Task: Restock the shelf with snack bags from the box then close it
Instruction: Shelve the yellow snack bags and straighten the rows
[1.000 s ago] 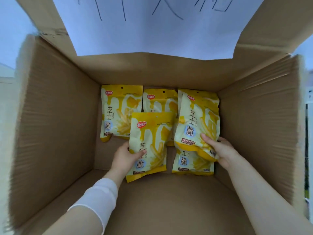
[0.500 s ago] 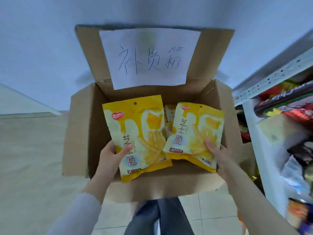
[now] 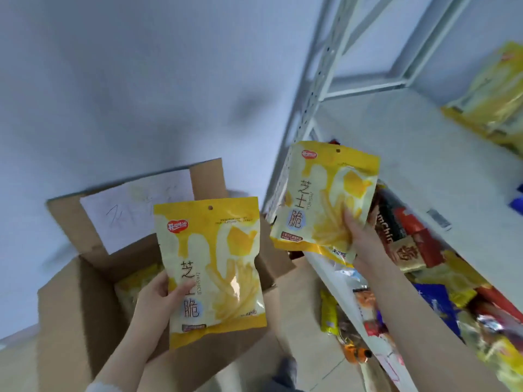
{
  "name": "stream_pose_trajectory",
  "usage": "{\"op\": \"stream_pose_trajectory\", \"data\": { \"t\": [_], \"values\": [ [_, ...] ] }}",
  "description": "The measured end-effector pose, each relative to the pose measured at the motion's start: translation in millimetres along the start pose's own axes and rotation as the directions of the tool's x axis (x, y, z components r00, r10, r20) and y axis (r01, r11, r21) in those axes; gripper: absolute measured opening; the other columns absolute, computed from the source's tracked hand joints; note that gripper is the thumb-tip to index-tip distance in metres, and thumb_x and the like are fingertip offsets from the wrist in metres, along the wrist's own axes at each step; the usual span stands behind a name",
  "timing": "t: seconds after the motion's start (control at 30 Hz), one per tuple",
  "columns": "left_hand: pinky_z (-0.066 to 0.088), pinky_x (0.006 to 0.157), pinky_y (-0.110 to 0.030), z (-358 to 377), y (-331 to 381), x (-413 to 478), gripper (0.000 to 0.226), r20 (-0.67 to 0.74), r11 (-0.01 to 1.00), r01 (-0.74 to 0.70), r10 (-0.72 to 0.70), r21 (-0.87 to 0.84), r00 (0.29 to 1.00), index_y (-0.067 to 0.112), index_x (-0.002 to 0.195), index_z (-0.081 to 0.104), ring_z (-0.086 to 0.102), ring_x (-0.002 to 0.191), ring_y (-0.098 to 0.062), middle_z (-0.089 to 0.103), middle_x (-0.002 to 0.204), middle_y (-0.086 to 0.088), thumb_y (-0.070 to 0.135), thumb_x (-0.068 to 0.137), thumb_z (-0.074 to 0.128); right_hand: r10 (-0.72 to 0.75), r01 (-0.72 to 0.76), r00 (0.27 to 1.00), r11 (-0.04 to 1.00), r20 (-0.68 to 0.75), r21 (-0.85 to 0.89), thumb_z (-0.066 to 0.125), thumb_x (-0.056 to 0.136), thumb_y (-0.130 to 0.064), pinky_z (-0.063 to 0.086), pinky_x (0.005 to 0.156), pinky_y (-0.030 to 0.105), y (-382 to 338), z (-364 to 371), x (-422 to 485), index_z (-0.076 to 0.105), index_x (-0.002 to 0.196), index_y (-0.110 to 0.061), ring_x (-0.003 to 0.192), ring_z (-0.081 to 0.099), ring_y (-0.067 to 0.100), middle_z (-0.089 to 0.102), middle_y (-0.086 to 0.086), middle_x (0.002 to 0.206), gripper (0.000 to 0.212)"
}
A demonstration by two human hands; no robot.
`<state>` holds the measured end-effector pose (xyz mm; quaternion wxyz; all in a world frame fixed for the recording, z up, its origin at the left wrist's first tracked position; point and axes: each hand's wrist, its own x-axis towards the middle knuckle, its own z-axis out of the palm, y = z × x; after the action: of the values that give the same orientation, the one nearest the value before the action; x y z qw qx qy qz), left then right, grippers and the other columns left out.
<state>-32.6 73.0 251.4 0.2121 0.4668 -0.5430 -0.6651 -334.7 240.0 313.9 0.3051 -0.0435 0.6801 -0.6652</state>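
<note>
My left hand [image 3: 157, 299] grips a yellow snack bag [image 3: 215, 261] by its lower left edge, held upright above the open cardboard box [image 3: 68, 312]. My right hand [image 3: 359, 236] holds a second yellow snack bag [image 3: 319, 193] by its lower right corner, raised in front of the white metal shelf [image 3: 418, 171]. More yellow bags [image 3: 135, 281] lie inside the box, partly hidden. A matching yellow bag [image 3: 492, 100] lies on the shelf's upper level at the far right.
The box's rear flap carries a white paper sign [image 3: 135, 210] and stands up against the pale wall. Lower shelf levels hold mixed snack packs [image 3: 410, 239] in red, brown and blue. A perforated white upright [image 3: 317, 89] frames the shelf's left side. Tiled floor lies below.
Both hands lifted their bags out of the box. The view swung up and right, bringing the shelf into sight, and the right hand's bag rose toward the shelf.
</note>
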Motion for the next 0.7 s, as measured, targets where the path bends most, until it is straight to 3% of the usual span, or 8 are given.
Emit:
{"op": "stream_pose_trajectory", "data": {
  "t": [0.07, 0.2, 0.27, 0.37, 0.43, 0.5, 0.63, 0.7],
  "values": [
    [0.056, 0.074, -0.037, 30.5, 23.3, 4.4, 0.013, 0.056, 0.999, -0.04, 0.04, 0.001, 0.998, 0.023, 0.089, 0.069, 0.071, 0.081, -0.02, 0.075, 0.088, -0.001, 0.017, 0.079, 0.073, -0.07, 0.07, 0.996, 0.998, -0.057, -0.002, 0.082, 0.042, -0.065, 0.05, 0.092, 0.048, -23.0, -21.9, -1.1, 0.058, 0.122, -0.019, 0.103, 0.066, 0.023, 0.068, 0.003, 0.115, 0.095],
    [0.052, 0.085, -0.041, 105.4, 64.7, 22.5, 0.017, 0.168, 0.993, -0.109, 0.1, 0.04, 0.981, 0.029, 0.085, 0.067, 0.068, 0.087, -0.019, 0.073, 0.087, 0.007, 0.012, 0.082, 0.07, -0.182, 0.189, 0.976, 0.981, -0.123, 0.05, 0.072, 0.067, -0.043, 0.057, 0.081, 0.038, -68.5, -75.7, 9.3, 0.053, 0.126, -0.012, 0.102, 0.066, 0.024, 0.067, 0.006, 0.115, 0.069],
    [0.053, 0.085, -0.041, 151.0, 87.3, 33.0, 0.015, 0.244, 0.982, -0.173, 0.151, 0.073, 0.958, 0.028, 0.087, 0.067, 0.068, 0.09, -0.02, 0.072, 0.093, 0.003, 0.018, 0.078, 0.074, -0.222, 0.234, 0.962, 0.97, -0.159, 0.06, 0.067, 0.074, -0.038, 0.057, 0.079, 0.037, -91.0, -108.6, 23.1, 0.052, 0.127, -0.009, 0.1, 0.066, 0.027, 0.067, 0.009, 0.115, 0.062],
    [0.053, 0.065, -0.017, 224.6, 121.1, 46.8, 0.018, 0.335, 0.962, -0.266, 0.233, 0.056, 0.913, 0.024, 0.087, 0.065, 0.069, 0.078, -0.004, 0.071, 0.09, 0.005, 0.009, 0.081, 0.07, -0.279, 0.301, 0.936, 0.951, -0.216, 0.077, 0.072, 0.06, -0.044, 0.057, 0.079, 0.036, -125.6, -159.5, 46.0, 0.054, 0.122, -0.011, 0.098, 0.067, 0.024, 0.068, 0.005, 0.111, 0.072],
    [0.051, 0.064, -0.013, 274.0, 143.3, 54.6, 0.019, 0.418, 0.947, -0.318, 0.27, 0.048, 0.867, 0.025, 0.091, 0.065, 0.069, 0.078, 0.002, 0.074, 0.084, 0.014, 0.008, 0.083, 0.067, -0.305, 0.333, 0.915, 0.94, -0.265, 0.07, 0.071, 0.068, -0.041, 0.056, 0.083, 0.038, -145.4, -192.0, 60.9, 0.056, 0.116, -0.014, 0.094, 0.068, 0.021, 0.068, 0.003, 0.108, 0.057],
    [0.052, 0.072, -0.02, 319.2, 164.7, 60.9, 0.021, 0.476, 0.933, -0.357, 0.294, 0.045, 0.829, 0.028, 0.092, 0.065, 0.068, 0.081, 0.003, 0.073, 0.082, 0.021, 0.013, 0.079, 0.073, -0.309, 0.348, 0.893, 0.935, -0.326, 0.07, 0.065, 0.082, -0.033, 0.052, 0.09, 0.042, -158.7, -226.6, 78.8, 0.056, 0.118, -0.014, 0.095, 0.066, 0.018, 0.067, -0.001, 0.106, 0.042],
    [0.052, 0.076, -0.026, 393.9, 199.1, 77.8, 0.037, 0.543, 0.918, -0.396, 0.327, 0.012, 0.774, 0.03, 0.089, 0.065, 0.069, 0.078, 0.002, 0.072, 0.081, 0.022, 0.041, 0.054, 0.075, -0.313, 0.344, 0.846, 0.939, -0.432, -0.007, 0.064, 0.084, -0.036, 0.049, 0.092, 0.039, -182.3, -276.5, 111.9, 0.055, 0.122, -0.014, 0.091, 0.063, 0.012, 0.064, -0.008, 0.099, 0.046],
    [0.053, 0.074, -0.023, 425.4, 209.4, 87.1, 0.037, 0.578, 0.906, -0.423, 0.343, 0.005, 0.741, 0.029, 0.09, 0.066, 0.069, 0.081, -0.002, 0.073, 0.084, 0.019, 0.042, 0.056, 0.074, -0.296, 0.327, 0.826, 0.945, -0.48, -0.021, 0.063, 0.084, -0.038, 0.048, 0.09, 0.036, -192.7, -294.8, 128.4, 0.053, 0.124, -0.015, 0.094, 0.061, 0.015, 0.062, -0.008, 0.098, 0.047]
  ]
}}
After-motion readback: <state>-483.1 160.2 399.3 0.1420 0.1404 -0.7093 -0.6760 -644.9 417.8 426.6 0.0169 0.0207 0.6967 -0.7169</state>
